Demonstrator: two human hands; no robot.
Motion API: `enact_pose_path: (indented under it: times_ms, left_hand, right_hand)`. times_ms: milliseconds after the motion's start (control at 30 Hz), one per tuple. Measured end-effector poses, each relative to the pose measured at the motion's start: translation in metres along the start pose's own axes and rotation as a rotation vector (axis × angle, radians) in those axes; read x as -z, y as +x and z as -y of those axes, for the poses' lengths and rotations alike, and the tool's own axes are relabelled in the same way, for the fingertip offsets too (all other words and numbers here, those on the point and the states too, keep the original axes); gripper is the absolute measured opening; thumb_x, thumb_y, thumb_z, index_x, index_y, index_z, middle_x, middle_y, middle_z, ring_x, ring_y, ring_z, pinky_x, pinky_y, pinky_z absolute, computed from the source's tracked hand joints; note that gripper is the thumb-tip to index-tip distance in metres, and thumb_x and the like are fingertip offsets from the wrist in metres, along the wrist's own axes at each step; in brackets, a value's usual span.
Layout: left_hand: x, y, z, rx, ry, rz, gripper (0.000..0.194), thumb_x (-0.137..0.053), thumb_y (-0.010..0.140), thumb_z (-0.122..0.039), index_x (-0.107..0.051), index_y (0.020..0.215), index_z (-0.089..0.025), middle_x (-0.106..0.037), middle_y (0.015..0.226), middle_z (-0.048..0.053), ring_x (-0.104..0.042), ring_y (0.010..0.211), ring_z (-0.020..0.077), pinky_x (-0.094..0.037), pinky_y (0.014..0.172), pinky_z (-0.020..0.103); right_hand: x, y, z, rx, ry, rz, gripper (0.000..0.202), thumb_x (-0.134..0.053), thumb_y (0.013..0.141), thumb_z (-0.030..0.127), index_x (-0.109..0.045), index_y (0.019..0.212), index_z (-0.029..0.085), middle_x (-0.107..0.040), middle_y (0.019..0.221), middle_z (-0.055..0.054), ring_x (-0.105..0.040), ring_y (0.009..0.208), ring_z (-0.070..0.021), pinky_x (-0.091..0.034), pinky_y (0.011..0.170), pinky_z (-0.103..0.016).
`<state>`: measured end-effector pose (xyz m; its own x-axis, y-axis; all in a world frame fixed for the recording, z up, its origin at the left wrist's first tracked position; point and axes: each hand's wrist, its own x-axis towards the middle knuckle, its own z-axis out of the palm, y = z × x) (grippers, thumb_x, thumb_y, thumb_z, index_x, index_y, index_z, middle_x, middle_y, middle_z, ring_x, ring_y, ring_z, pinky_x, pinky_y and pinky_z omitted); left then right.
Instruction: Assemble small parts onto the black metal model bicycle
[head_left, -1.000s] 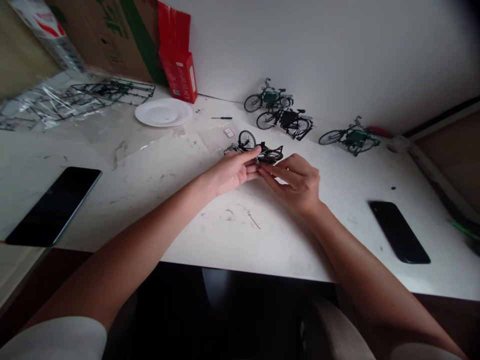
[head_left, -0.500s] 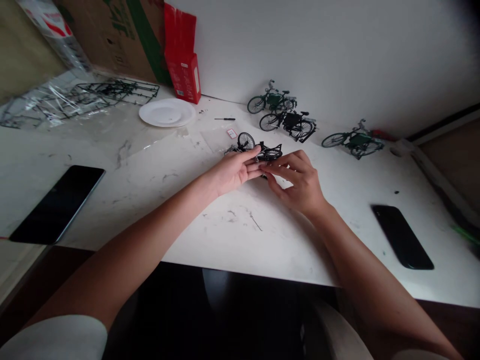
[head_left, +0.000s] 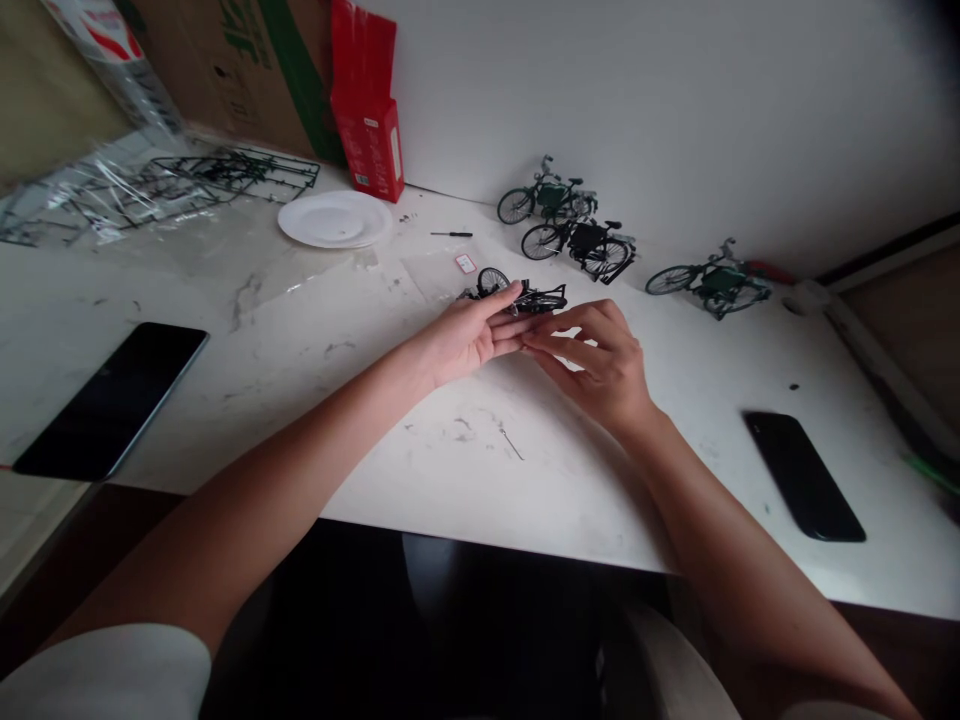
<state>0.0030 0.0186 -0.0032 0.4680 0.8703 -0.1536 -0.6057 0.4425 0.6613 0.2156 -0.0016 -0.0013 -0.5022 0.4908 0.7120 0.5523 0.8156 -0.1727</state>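
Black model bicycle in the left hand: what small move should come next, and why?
Perhaps the right hand should ease up slightly to the black model bicycle: it meets the left hand just below the bicycle, and the left thumb lies across it, seemingly steadying it.

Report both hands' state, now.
Left hand: closed, holding the black model bicycle.
Right hand: closed in a pinch; whether it holds anything cannot be told.
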Motion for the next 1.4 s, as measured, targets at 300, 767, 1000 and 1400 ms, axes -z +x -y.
enact_pose_path:
  times_ms: [300, 767, 1000, 1400]
  left_hand:
    - [0.002, -0.003, 0.002, -0.062, 0.270, -0.017, 0.045, -0.083, 0.091, -0.056, -0.076, 0.106, -0.015, -0.083, 0.098, 0.013, -0.080, 0.101, 0.0251, -0.057, 0.109, 0.046]
    - [-0.002, -0.004, 0.015, -0.278, 0.488, -0.126, 0.055, -0.086, 0.090, -0.047, -0.071, 0.133, -0.015, -0.082, 0.103, 0.011, -0.080, 0.092, 0.0229, -0.058, 0.100, 0.038]
    - [-0.007, -0.018, 0.009, -0.512, 0.725, -0.193, 0.043, -0.087, 0.087, -0.032, -0.078, 0.129, -0.026, -0.083, 0.106, 0.007, -0.076, 0.103, 0.0224, -0.054, 0.105, 0.035]
    - [-0.003, -0.004, 0.017, -0.222, 0.568, -0.051, 0.049, -0.081, 0.089, -0.064, -0.079, 0.096, -0.016, -0.081, 0.097, 0.010, -0.075, 0.086, 0.0186, -0.057, 0.087, 0.031]
  right_hand:
    - [0.000, 0.001, 0.015, -0.085, -0.001, -0.152, 0.012, -0.080, 0.097, 0.031, -0.082, 0.109, 0.034, -0.077, 0.124, -0.008, -0.072, 0.115, -0.0305, -0.063, 0.089, -0.050]
    - [-0.009, -0.005, 0.004, -0.424, 0.208, -0.457, 0.014, -0.083, 0.095, 0.040, -0.085, 0.102, 0.028, -0.085, 0.106, -0.006, -0.083, 0.095, -0.0266, -0.074, 0.069, -0.043]
    - [-0.022, -0.007, -0.017, -0.717, 0.445, -0.557, 0.027, -0.082, 0.094, 0.050, -0.080, 0.101, 0.024, -0.081, 0.093, -0.003, -0.081, 0.083, -0.0198, -0.073, 0.067, -0.034]
    - [-0.019, -0.004, -0.003, -0.767, 0.600, -0.588, 0.027, -0.082, 0.093, 0.050, -0.074, 0.099, 0.025, -0.074, 0.098, -0.002, -0.075, 0.087, -0.0152, -0.070, 0.075, -0.031]
